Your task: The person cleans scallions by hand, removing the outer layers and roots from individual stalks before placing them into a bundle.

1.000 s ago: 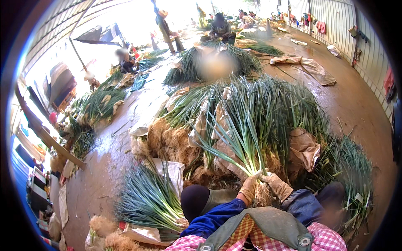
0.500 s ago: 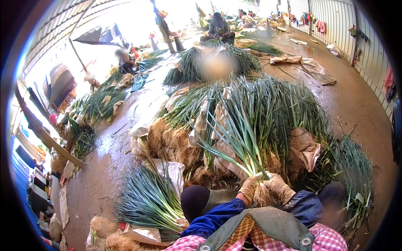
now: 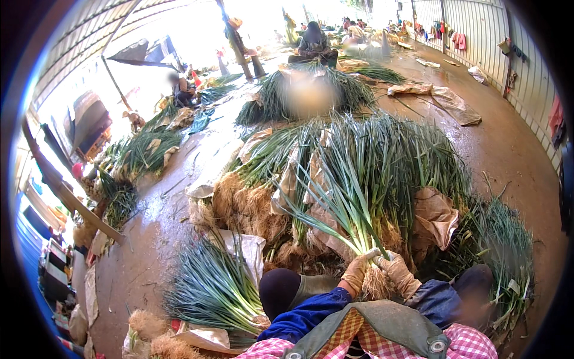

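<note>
Both gloved hands are closed on one bunch of spring onions point(image 3: 350, 218), low and right of centre in the frame. The left hand point(image 3: 357, 272) wraps the pale lower stems from the left; the right hand point(image 3: 399, 274) pinches at the bunch's right side, touching the left at the fingertips. Roots point(image 3: 375, 283) hang between the two, and the leaves fan toward the upper left, over the heap.

Room about the hands is tight: the dark left knee point(image 3: 278, 292) and right knee point(image 3: 476, 283) flank them, the grey-green apron point(image 3: 388, 320) lies just below, and the near edge of the big spring onion heap point(image 3: 412, 152) rises just above. On the right, a pile of leaves point(image 3: 505, 245) borders the wet brown floor point(image 3: 520, 170), which runs up to the corrugated metal wall point(image 3: 481, 39). Another wet strip slants along the heap's left side, toward a leaning wooden pole point(image 3: 69, 194) at the left edge.

A crumpled tan sack point(image 3: 435, 218) sits against the heap's right side; whether it holds anything cannot be told. A pale sack point(image 3: 248, 250) lies beside a smaller bunch point(image 3: 209, 287) at lower left. Flattened sacking point(image 3: 453, 106) lies on the floor at upper right. Beyond a second heap point(image 3: 260, 102), a person point(image 3: 314, 45) sits at top centre.
</note>
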The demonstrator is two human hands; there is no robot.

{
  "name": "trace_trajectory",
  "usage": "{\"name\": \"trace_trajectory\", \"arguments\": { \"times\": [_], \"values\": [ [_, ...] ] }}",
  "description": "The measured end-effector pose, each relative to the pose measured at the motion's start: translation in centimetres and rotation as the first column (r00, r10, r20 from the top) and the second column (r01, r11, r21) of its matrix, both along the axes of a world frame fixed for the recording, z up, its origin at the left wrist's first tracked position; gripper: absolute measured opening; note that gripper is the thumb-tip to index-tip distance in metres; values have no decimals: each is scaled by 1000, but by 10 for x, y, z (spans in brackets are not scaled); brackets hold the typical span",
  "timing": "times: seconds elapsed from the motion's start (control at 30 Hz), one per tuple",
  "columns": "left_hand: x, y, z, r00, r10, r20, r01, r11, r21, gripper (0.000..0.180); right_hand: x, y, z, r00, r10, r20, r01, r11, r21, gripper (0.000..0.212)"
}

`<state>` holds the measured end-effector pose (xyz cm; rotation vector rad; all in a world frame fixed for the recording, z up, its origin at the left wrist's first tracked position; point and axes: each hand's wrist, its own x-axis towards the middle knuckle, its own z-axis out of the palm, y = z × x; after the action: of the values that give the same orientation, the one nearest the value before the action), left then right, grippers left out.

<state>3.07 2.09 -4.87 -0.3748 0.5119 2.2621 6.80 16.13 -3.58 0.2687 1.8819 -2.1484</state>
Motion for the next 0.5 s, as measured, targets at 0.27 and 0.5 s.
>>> {"name": "trace_trajectory", "arguments": {
  "times": [0.27,0.5],
  "values": [
    [-3,2,1,998,1,-70,5,997,75,21,-5,2,-2,999,-54,-3,54,998,-42,14],
    [-7,9,-33,990,-130,-56,139,962,235,18,-4,4,-11,995,27,98,0,963,-271,16]
  ]
}}
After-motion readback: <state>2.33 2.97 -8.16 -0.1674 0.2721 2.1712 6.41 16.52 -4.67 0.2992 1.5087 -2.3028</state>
